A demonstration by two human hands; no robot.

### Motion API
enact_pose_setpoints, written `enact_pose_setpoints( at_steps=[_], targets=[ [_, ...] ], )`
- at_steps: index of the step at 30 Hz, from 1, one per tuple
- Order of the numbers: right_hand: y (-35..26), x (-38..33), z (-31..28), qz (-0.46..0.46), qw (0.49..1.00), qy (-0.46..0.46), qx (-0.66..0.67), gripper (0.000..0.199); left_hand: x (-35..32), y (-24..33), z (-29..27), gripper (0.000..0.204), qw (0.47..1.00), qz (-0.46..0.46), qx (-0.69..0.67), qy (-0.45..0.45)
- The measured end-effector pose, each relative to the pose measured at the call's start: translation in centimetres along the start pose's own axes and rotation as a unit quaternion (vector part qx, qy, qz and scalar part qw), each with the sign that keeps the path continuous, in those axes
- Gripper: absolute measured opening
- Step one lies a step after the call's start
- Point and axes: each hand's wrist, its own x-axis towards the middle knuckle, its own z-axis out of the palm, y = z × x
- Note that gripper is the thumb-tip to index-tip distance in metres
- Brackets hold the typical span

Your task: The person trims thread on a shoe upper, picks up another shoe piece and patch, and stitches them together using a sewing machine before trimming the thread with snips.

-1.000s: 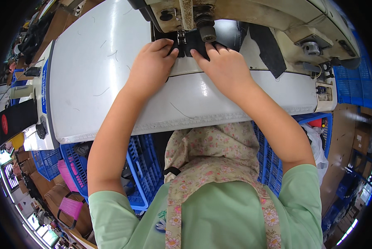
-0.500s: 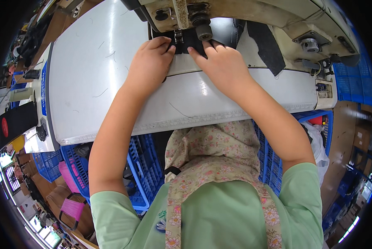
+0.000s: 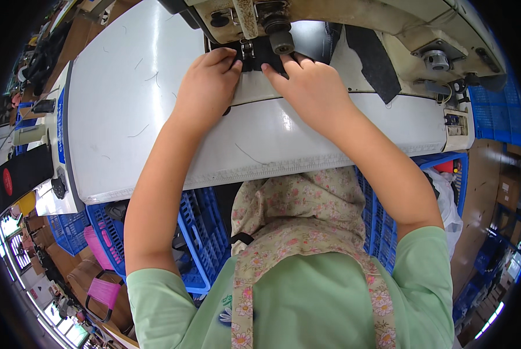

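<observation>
Nearest, blue plastic crates (image 3: 199,232) sit under the white sewing table (image 3: 126,116). On the table's far part, the left hand (image 3: 207,87) and the right hand (image 3: 310,87) lie flat, fingers pressing a small piece of black fabric (image 3: 259,55) between them, directly under the cream sewing machine head (image 3: 342,17). Another black strip (image 3: 374,55) lies far right.

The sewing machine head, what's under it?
Under the sewing machine head lies a small black piece on the white table. The left hand and right hand press on it. The needle point is hidden.
</observation>
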Motion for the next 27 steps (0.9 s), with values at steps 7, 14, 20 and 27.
enact_pose_setpoints(
  at_steps=[7,14,20,27],
  targets=[
    [0.0,0.3,0.7,0.015,1.0,0.01,-0.018,0.046,0.3,-1.0,0.8,0.025,1.0,-0.005,0.004,-0.004],
    [0.3,0.5,1.0,0.015,0.999,0.03,-0.02,0.047,0.8,-1.5,1.4,0.016,0.999,-0.01,0.035,0.029],
    [0.4,0.7,1.1,0.016,1.0,0.022,-0.013,0.032,1.1,-1.9,1.4,0.016,0.999,-0.008,0.045,0.028],
    [0.2,0.9,1.2,0.026,0.999,0.025,-0.001,0.034,0.7,-1.9,1.5,0.028,0.998,-0.057,0.029,-0.02]
  ],
)
